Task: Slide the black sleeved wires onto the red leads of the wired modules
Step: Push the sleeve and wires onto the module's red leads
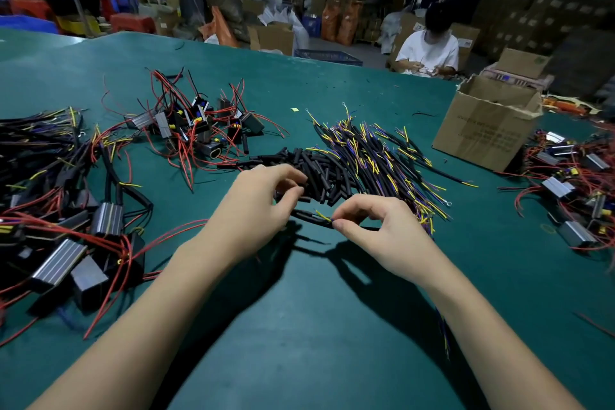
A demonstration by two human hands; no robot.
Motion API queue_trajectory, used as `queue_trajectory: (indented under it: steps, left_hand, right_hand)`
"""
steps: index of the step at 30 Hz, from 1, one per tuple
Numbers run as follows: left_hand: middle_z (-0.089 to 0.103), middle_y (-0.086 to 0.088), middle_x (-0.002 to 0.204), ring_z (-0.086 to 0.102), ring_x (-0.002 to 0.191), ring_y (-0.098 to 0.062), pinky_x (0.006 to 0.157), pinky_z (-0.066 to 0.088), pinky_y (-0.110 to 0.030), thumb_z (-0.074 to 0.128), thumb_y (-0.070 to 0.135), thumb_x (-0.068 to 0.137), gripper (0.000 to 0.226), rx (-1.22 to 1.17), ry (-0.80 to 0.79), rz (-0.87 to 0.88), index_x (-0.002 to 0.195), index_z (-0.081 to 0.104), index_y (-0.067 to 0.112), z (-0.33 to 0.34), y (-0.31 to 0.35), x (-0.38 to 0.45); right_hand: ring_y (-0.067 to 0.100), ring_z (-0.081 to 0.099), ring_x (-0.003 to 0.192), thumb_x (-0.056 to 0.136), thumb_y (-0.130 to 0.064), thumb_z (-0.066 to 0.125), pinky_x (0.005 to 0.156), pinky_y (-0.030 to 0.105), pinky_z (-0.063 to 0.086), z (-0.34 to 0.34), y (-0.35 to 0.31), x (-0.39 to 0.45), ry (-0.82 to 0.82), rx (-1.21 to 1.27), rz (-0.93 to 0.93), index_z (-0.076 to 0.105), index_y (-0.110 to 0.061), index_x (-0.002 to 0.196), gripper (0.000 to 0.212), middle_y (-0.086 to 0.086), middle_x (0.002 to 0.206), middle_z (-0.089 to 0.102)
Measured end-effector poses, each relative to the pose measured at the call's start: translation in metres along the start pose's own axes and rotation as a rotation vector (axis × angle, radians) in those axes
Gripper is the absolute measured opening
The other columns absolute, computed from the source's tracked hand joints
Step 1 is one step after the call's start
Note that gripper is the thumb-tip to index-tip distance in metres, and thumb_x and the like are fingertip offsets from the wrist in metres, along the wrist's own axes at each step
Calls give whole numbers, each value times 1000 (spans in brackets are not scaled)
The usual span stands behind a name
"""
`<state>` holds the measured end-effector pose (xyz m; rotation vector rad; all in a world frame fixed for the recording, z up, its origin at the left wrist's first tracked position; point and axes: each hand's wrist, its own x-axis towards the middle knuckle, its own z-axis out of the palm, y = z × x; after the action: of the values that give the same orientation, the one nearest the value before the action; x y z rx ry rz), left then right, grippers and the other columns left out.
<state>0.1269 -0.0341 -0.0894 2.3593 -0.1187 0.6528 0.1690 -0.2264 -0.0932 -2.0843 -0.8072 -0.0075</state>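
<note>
Both hands pinched one sleeved wire (311, 217) at frame centre: left hand (263, 206), right hand (369, 223). Modules (196, 123) lay upper left; best to steady the sleeve mouth before threading a red lead.

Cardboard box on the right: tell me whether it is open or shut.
Open. The cardboard box stands upright on the table with its top flaps raised; its contents cannot be seen.
</note>
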Motion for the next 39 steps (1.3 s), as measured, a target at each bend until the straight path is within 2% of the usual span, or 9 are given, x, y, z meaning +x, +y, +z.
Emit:
queue_trajectory:
  steps: [3, 6, 8, 12, 16, 18, 26, 33, 39]
  left_hand:
    - [69, 11, 94, 57, 87, -16, 92, 34, -30, 49, 29, 96, 22, 266, -215, -14, 108, 67, 29, -4, -5, 5]
    - [60, 10, 74, 50, 79, -17, 87, 24, -31, 40, 33, 97, 28, 369, -323, -45, 103, 67, 30, -3, -5, 7]
    - [67, 7, 86, 56, 88, -18, 83, 23, -30, 43, 37, 97, 26, 337, -346, -57, 99, 68, 29, -3, -6, 8]
    - [68, 3, 101, 58, 98, -19, 92, 40, -36, 55, 33, 93, 20, 137, -271, -29, 103, 70, 23, -5, -7, 6]
    - [66, 7, 87, 56, 78, 3, 75, 43, -13, 62, 16, 89, 6, -119, -255, 21, 92, 67, 19, -3, 0, 2]
    - [63, 8, 78, 52, 68, 2, 66, 40, -11, 63, 15, 87, 6, -177, -253, 24, 87, 64, 21, 1, 4, 0]
    - [65, -1, 75, 57, 72, -15, 68, 43, -25, 71, 24, 84, 12, -81, -137, 56, 79, 72, 13, 9, 4, 0]
    - [61, -6, 73, 52, 66, -13, 64, 42, -23, 71, 14, 80, 3, -109, -154, 101, 78, 70, 16, 8, 3, -2]
    - [52, 8, 56, 45, 56, -6, 60, 41, -23, 71, 16, 79, 5, -128, -151, 7, 74, 71, 16, 11, 3, -3]
  right_hand:
    - [3, 60, 74, 84, -7, 69, 74, 10, 43, 2, -1, -1, -4, -11, -27, 71, -18, 80, 12, -8, 75, 69]
    - [4, 61, 75, 84, -5, 68, 75, 11, 44, 4, -1, -1, 9, -11, -34, 71, -17, 81, 13, -6, 77, 69]
    - [10, 63, 77, 84, -4, 67, 77, 17, 48, 5, 0, -1, 29, 8, -13, 70, -17, 82, 14, -5, 78, 70]
    - [16, 62, 76, 84, -3, 65, 77, 26, 49, 11, 2, 0, 67, 54, 31, 69, -14, 81, 13, -1, 77, 69]
    - [14, 60, 71, 84, -5, 66, 73, 24, 48, 15, 1, 1, 89, 101, 56, 70, -14, 78, 13, -1, 73, 68]
    - [7, 58, 69, 84, -6, 66, 72, 20, 47, 16, 0, 1, 86, 112, 53, 71, -14, 78, 12, -2, 72, 68]
    - [0, 60, 70, 83, -5, 68, 70, 7, 41, 21, 0, -1, 186, 55, -2, 72, -19, 76, 15, -8, 72, 70]
    - [-3, 58, 72, 82, -7, 70, 68, 3, 36, 24, 0, -1, 246, 6, -15, 72, -16, 77, 11, -11, 72, 68]
    - [5, 59, 73, 81, -1, 68, 70, 9, 41, 30, -2, -3, 305, -15, -52, 70, -7, 76, 8, -3, 74, 68]
